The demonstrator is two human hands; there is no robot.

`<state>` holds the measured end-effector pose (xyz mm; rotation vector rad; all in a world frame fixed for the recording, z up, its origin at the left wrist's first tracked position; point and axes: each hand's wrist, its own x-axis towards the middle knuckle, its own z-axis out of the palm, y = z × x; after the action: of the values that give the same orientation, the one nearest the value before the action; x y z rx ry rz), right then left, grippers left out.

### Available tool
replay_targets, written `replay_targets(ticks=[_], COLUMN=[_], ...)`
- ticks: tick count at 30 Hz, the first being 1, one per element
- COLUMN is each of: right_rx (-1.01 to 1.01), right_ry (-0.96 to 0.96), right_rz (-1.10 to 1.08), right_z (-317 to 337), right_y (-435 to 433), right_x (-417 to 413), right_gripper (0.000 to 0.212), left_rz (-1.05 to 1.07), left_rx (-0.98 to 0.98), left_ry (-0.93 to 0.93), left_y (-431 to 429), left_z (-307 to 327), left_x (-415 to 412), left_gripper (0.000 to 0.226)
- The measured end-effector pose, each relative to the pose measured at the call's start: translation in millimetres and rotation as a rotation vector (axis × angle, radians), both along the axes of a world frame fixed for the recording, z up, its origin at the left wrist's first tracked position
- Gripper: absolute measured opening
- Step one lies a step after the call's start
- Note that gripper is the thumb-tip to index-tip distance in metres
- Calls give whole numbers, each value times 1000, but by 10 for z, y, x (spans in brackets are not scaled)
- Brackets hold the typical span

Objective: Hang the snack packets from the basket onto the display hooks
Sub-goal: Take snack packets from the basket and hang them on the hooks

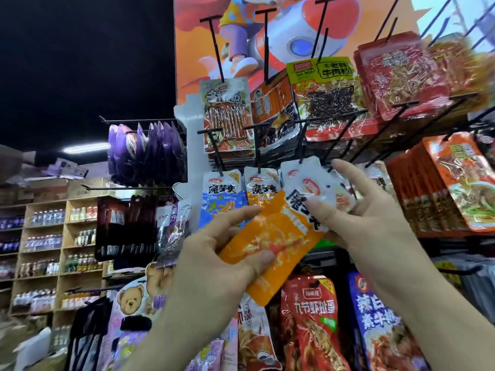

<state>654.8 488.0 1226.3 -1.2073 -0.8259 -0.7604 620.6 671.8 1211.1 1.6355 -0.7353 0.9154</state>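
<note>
An orange and white snack packet is held tilted in front of the display rack, its white top pointing up and right. My left hand pinches its orange lower part between thumb and fingers. My right hand holds the packet's white top, thumb on the front, index finger stretched up toward a black display hook. Similar white-topped packets hang on neighbouring hooks: a blue one and an orange one. The basket is out of view.
Rows of black hooks carry more snack packets: red ones at upper right, orange ones at right, red and blue bags below. Purple bags hang at left. Wooden shelves with bottles stand far left.
</note>
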Motion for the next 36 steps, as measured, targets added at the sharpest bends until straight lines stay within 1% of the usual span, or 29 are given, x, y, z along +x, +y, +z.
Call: replay_targets(ticks=[2, 3, 4, 6, 7, 9, 11, 13, 16, 20, 23, 27, 29, 32, 34, 36], right_rx=[-21, 2, -11, -148, -239, -388, -442, -420, -365, -298, -278, -280, -274, -263, -265, -272], right_ry=[-24, 7, 27, 79, 99, 92, 49, 1, -34, -112, -127, -90, -86, -84, -81, -74], right_rz=[0, 12, 28, 60, 68, 7, -55, -76, -91, -180, -261, -287, -281, -271, -278, -301], right_z=[-28, -40, -47, -38, -29, -16, 12, 64, 172, 342, 450, 490, 476, 472, 483, 499], right_y=[7, -4, -26, -67, -71, -46, 14, 58, 70, 166, 264, 313, 323, 318, 311, 296], right_x=[15, 38, 50, 36, 11, 7, 20, 40, 81, 156, 256, 343, 361, 406, 422, 431], right_gripper=[55, 47, 43, 41, 38, 33, 36, 42, 49, 58, 51, 42, 41, 41, 42, 42], left_rz=[-4, 7, 26, 113, 148, 171, 166, 195, 206, 306, 427, 482, 450, 322, 200, 116], left_rx=[46, 73, 105, 132, 124, 153, 195, 210, 173, 30, 47, 72, 65, 9, -85, -173], left_ry=[37, 47, 33, -67, -103, -126, -110, -97, -79, -214, -260, -267, -230, -86, 25, 105], left_y=[3, 7, 11, 44, 28, -46, -161, -217, -200, -146, -150, -158, -152, -156, -181, -216], left_z=[-83, -101, -95, -30, 41, 185, 329, 463, 702, 1106, 1276, 1319, 1332, 1334, 1343, 1365], left_x=[34, 64, 58, 64, 42, 24, 44, 102, 184, 413, 615, 722, 737, 739, 734, 730], left_gripper=[47, 43, 36, 17, 13, 21, 13, 7, 6, 9, 7, 13, 12, 9, 5, 9])
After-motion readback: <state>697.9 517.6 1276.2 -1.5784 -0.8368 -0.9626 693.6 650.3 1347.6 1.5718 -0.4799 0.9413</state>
